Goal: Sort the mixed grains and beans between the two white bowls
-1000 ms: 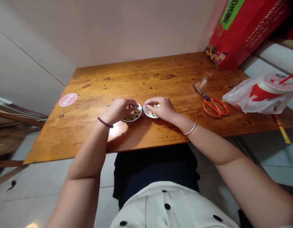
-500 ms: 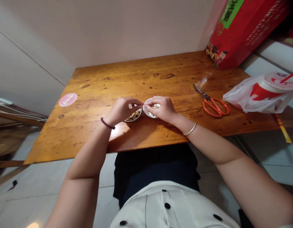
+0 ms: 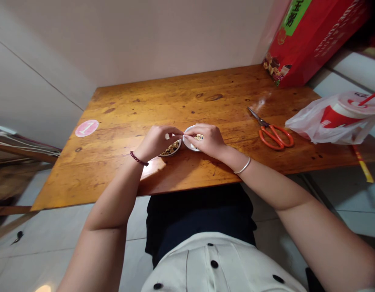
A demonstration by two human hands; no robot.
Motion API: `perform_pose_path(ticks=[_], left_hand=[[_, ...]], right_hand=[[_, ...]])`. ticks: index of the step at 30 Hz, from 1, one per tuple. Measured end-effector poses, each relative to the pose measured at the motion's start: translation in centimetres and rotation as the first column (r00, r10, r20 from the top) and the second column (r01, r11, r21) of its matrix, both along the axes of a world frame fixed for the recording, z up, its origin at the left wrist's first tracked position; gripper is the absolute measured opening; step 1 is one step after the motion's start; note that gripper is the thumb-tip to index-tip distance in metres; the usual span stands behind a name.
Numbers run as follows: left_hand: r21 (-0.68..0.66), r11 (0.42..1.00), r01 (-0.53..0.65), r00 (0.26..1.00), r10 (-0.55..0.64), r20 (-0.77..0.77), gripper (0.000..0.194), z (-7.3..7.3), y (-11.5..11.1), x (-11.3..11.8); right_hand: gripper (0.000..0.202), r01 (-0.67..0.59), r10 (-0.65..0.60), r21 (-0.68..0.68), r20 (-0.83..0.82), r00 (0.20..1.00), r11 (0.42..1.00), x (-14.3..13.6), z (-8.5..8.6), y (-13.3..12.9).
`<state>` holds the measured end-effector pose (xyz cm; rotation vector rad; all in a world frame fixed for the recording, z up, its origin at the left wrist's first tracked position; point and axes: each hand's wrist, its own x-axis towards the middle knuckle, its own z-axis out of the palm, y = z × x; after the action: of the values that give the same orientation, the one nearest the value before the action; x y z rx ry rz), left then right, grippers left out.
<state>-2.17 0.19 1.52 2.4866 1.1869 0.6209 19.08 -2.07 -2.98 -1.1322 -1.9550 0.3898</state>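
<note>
Grains (image 3: pixel 171 149) are contained in the left bowl (image 3: pixel 175 153) and the right bowl (image 3: pixel 191 149), which are set side by side near the front edge of the table (image 3: pixel 138 113); yellow and dark ones are mixed in the left. Over the left bowl the left hand (image 3: pixel 157 140) is held palm down, its forearm slanted up from the lower left, a gap being left between curved forefinger and thumb. Over the right bowl the right hand (image 3: pixel 209 138) is held likewise, its fingers pointed leftward. All fingertips are gathered close together above the neighbouring rims; whether anything is gripped between them cannot be told.
</note>
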Motion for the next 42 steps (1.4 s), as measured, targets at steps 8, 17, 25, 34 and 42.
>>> perform_pose_path(ticks=[8, 17, 25, 34, 42], left_hand=[[-0.004, 0.999, 0.054, 0.998, -0.054, 0.029, 0.027, -0.1, 0.0, 0.1], [-0.073, 0.996, 0.054, 0.997, -0.050, 0.053, 0.032, -0.1, 0.0, 0.1], [-0.090, 0.995, 0.049, 0.993, -0.039, 0.107, 0.037, -0.5, 0.1, 0.2], [-0.089, 0.994, 0.069, 0.993, -0.061, 0.097, 0.039, -0.6, -0.2, 0.9], [-0.003, 1.000, -0.010, 0.996, 0.010, 0.084, 0.038, -0.6, 0.0, 0.9]], right_hand=[[0.017, 0.006, -0.007, -0.018, -0.048, 0.999, 1.000, 0.1, 0.2, 0.1], [0.019, 0.017, -0.022, -0.063, -0.086, 0.996, 0.998, -0.1, 0.7, -0.1], [0.017, -0.019, 0.000, -0.087, -0.221, 0.975, 0.996, -0.3, 0.8, -0.2], [0.022, -0.079, 0.034, -0.136, -0.309, 0.951, 0.988, -0.5, -0.1, 0.1], [0.023, -0.037, 0.020, -0.052, -0.300, 0.954, 0.998, -0.5, -0.4, 0.6]])
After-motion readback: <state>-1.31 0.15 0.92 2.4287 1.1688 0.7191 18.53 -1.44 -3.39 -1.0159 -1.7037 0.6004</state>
